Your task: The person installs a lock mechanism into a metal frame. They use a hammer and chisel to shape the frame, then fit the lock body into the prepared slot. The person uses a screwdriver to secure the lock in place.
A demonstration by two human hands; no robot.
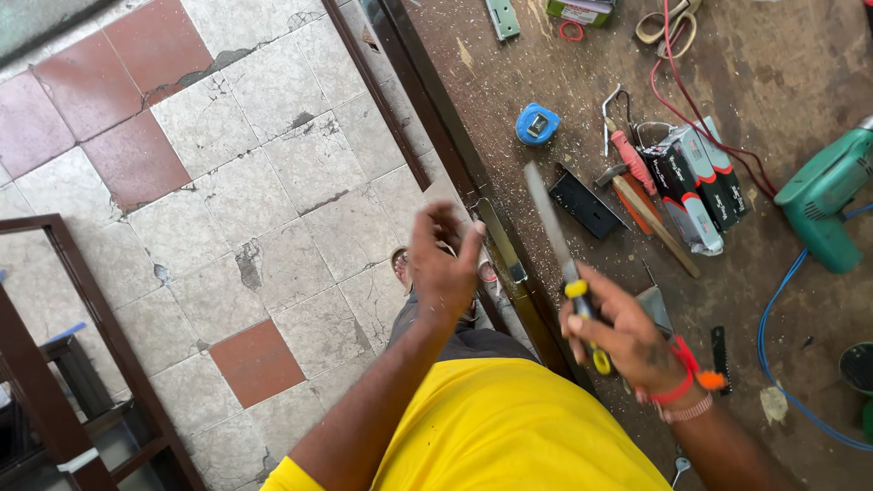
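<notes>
The right hand has its fingers wrapped tight around the yellow-and-black handle of a chisel, whose flat blade points up and away over the brown door edge, while the left hand hangs free above the cracked tile floor with fingers loosely curled and thumb out, holding nothing. On the dusty workbench lie a blue tape measure, stacked grey-and-black cartons whose contents are hidden, and a green power drill cut off by the frame edge; the dark round shape at the far right may be a pot, too cropped to tell
</notes>
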